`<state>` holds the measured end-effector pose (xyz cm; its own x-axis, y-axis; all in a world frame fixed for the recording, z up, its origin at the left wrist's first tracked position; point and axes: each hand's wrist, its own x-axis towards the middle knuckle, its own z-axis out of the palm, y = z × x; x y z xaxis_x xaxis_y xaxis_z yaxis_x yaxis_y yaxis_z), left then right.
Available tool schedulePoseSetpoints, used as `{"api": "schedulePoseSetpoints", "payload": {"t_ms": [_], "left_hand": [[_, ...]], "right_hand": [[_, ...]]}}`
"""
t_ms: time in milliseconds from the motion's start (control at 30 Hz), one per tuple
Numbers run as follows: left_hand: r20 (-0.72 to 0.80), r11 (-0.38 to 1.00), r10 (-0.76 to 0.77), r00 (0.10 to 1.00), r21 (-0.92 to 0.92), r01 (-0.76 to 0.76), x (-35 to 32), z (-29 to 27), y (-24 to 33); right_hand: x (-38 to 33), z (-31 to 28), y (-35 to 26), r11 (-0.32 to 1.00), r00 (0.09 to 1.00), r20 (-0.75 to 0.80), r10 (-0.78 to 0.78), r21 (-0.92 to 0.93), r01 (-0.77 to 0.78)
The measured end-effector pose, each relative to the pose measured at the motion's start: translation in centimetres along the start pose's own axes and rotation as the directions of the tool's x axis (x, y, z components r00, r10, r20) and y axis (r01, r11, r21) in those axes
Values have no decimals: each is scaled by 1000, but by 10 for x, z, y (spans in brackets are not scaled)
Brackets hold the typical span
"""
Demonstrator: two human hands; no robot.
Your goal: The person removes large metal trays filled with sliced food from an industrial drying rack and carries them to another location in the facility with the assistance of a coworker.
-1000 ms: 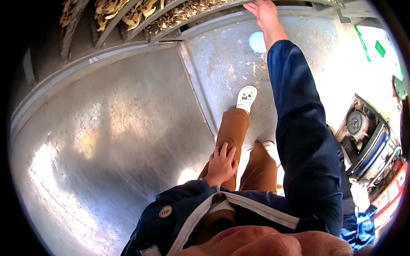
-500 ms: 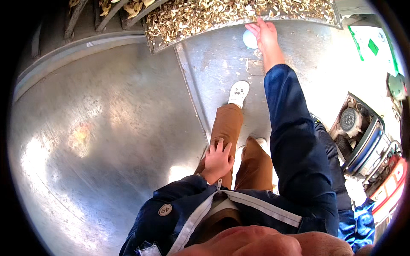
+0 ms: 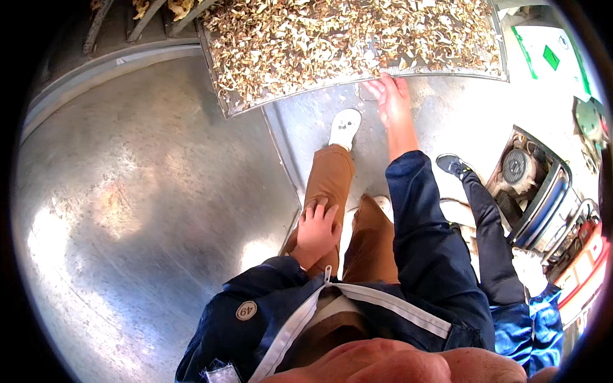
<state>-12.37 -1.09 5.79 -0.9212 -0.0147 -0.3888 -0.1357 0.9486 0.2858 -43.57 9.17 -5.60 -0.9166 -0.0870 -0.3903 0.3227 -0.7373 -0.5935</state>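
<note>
A wide mesh tray (image 3: 300, 89) with a thin metal rim spans the top of the view, covered with pale dried slices (image 3: 306, 38). My right hand (image 3: 394, 105) reaches forward to its near rim, fingertips hooked at the edge; the underside of the grip is partly hidden. My left hand (image 3: 316, 231) rests on my brown-trousered left leg (image 3: 331, 175), with its fingers spread and nothing in it.
Grey metal floor (image 3: 147, 172) lies left of my legs. Dark slanted bars (image 3: 147, 19) stand at the far left. On the right are another person's dark leg (image 3: 488, 236), a machine with a round motor (image 3: 518, 167) and a white-green sack (image 3: 539, 57).
The tray has come nearer to me together with my right hand, and a pale round spot on the floor is no longer visible. At right, another person's shoe and leg now show.
</note>
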Motion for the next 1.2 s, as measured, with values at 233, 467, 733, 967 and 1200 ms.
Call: {"api": "schedulePoseSetpoints", "payload": {"t_ms": [233,467,733,967,1200], "left_hand": [[-545,898,-63,836,-397,-191,178,-81,-64],[-623,997,-70,779,-11,80,326,-141,-93],[-511,963,-262,819,-192,188,350,-125,-93],[-454,933,-351,819,-248,262,348,-128,-85],[-415,867,-419,808,-447,219,344,-129,-92]], "right_hand": [[-5,3,-12,998,998,-42,52,-27,-53],[-6,16,-14,994,993,-57,107,-14,-108],[2,11,-14,995,995,-18,100,-16,-100],[-1,6,-12,993,992,-36,119,-7,-119],[1,11,-17,992,990,-66,128,17,-127]]}}
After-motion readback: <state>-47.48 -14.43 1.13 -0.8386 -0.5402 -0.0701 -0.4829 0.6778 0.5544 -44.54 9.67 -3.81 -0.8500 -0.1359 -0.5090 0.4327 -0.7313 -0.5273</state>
